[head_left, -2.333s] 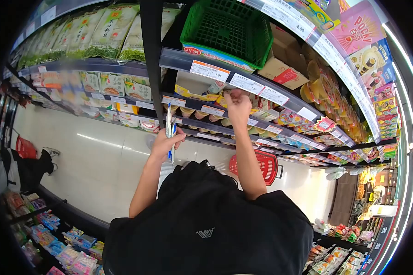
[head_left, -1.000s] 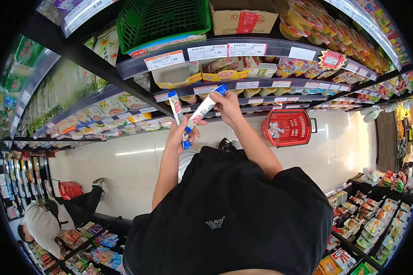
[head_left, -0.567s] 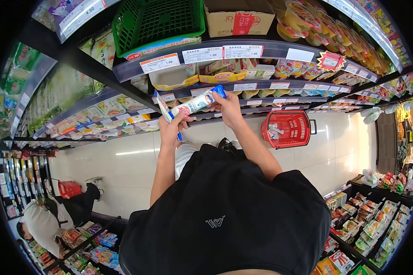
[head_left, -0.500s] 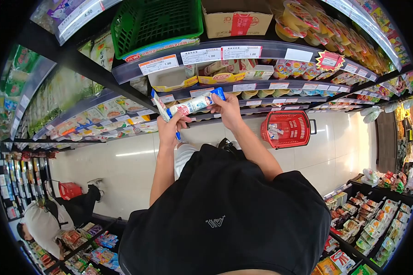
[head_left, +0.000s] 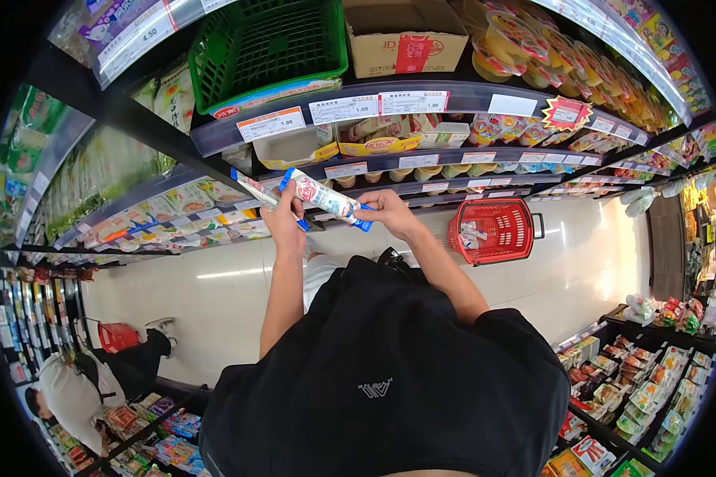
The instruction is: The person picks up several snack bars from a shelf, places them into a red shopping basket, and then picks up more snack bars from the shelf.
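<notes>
Two slim white packs with blue ends are in my hands, in front of the shelf. My left hand point(head_left: 283, 216) is closed around one white pack point(head_left: 252, 188), which slants up to the left, and its fingers also touch the left end of the other. That second pack point(head_left: 323, 198), with red lettering, slopes down to the right. At its lower blue end, my right hand point(head_left: 386, 213) pinches it between thumb and fingers. Beyond the hands is an open carton point(head_left: 294, 149) on a shelf.
A red shopping basket point(head_left: 495, 230) with small items inside stands on the floor to the right. Above are a green crate point(head_left: 270, 48) and a cardboard box point(head_left: 406, 40). Another person point(head_left: 79, 389) is at the lower left, near a second red basket point(head_left: 118, 336).
The lettered pack has tipped from rising rightward to sloping down rightward. My right hand has moved down with its end, and my left hand and the other pack have shifted slightly left.
</notes>
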`<action>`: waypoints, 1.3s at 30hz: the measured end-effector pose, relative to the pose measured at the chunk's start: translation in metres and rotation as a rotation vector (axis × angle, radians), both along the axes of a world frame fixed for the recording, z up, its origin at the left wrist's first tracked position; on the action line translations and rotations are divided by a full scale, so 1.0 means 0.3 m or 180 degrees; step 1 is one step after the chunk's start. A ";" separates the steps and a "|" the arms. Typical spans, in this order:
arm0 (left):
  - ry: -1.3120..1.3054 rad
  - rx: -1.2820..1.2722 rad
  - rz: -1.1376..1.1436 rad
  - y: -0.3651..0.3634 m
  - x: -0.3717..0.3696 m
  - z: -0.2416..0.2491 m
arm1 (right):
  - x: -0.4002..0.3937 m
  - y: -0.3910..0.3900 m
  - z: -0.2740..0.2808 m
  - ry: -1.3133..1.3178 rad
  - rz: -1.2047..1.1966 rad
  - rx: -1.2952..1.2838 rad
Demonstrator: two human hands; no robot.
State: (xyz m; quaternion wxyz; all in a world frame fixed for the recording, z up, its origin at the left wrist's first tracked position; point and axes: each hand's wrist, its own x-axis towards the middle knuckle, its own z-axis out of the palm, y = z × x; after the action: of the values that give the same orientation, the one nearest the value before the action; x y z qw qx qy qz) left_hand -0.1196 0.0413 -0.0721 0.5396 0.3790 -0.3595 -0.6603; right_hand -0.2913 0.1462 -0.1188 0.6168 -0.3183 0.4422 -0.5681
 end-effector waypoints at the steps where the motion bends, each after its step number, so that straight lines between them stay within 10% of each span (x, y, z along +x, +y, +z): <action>1: 0.0011 0.0009 0.0022 -0.004 -0.002 -0.004 | 0.001 -0.001 -0.004 -0.0060 0.0207 0.0002; 7: -0.0568 -0.0203 -0.0045 -0.016 0.016 -0.002 | 0.019 -0.022 0.017 0.0741 0.1202 -0.0260; 10: -0.1785 -0.0470 -0.1356 -0.020 0.032 0.003 | 0.056 -0.054 0.043 0.0556 0.0661 -0.0311; 13: -0.1415 -0.0311 -0.1299 -0.019 0.021 -0.006 | 0.037 -0.089 0.071 0.1565 0.0649 0.0027; 21: -0.2003 -0.0478 -0.1954 -0.034 0.074 -0.024 | 0.041 -0.182 0.131 0.0766 -0.0725 -0.0242; 31: -0.1614 -0.0211 -0.1182 -0.038 0.084 -0.078 | -0.077 -0.315 0.209 0.1177 -0.1172 -0.0299; 33: -0.1437 -0.0214 -0.1072 -0.038 0.088 -0.092 | -0.093 -0.363 0.224 0.2403 -0.1912 -0.1387; 39: -0.1415 -0.0408 -0.0686 -0.042 0.117 -0.129 | -0.095 -0.428 0.251 0.4434 -0.1698 -0.1164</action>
State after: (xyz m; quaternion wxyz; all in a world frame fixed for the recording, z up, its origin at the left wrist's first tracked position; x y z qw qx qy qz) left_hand -0.0846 0.0286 -0.1108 0.3967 0.4393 -0.5487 -0.5904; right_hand -0.3197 0.0177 -0.0436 -0.0246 -0.5822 0.6895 -0.4301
